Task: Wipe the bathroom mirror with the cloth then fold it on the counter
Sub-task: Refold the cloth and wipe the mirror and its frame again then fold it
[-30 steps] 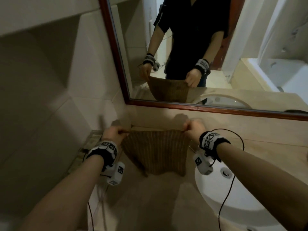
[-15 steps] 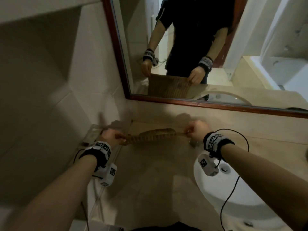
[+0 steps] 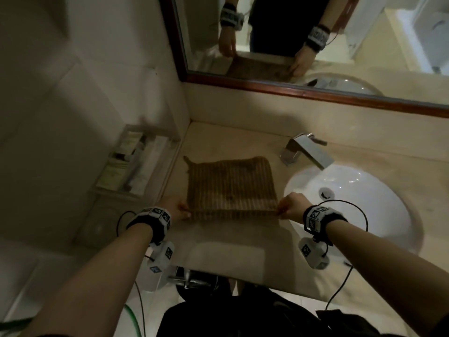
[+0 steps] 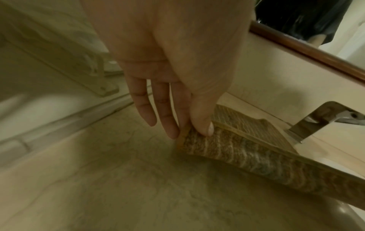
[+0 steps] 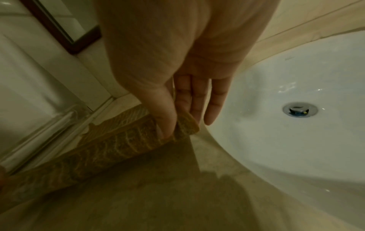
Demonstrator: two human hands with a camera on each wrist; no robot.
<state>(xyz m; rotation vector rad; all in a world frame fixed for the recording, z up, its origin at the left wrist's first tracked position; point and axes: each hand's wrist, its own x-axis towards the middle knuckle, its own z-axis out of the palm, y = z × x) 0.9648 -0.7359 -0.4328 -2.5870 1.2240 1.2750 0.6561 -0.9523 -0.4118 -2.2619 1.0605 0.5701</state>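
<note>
Cloth [image 3: 232,184] on counter [image 3: 218,249], one, two hands pinching near corners, left hand [image 3: 173,210], right hand [image 3: 292,207]

Bare forearms end in 2 black wristbands [image 3: 155,221] studded with white blocks carrying black square markers. A white camera pod [image 3: 161,256] hangs under each wrist, trailing thin black cable [image 3: 340,285]. Dark clothing [image 3: 243,317] covers the torso.
</note>
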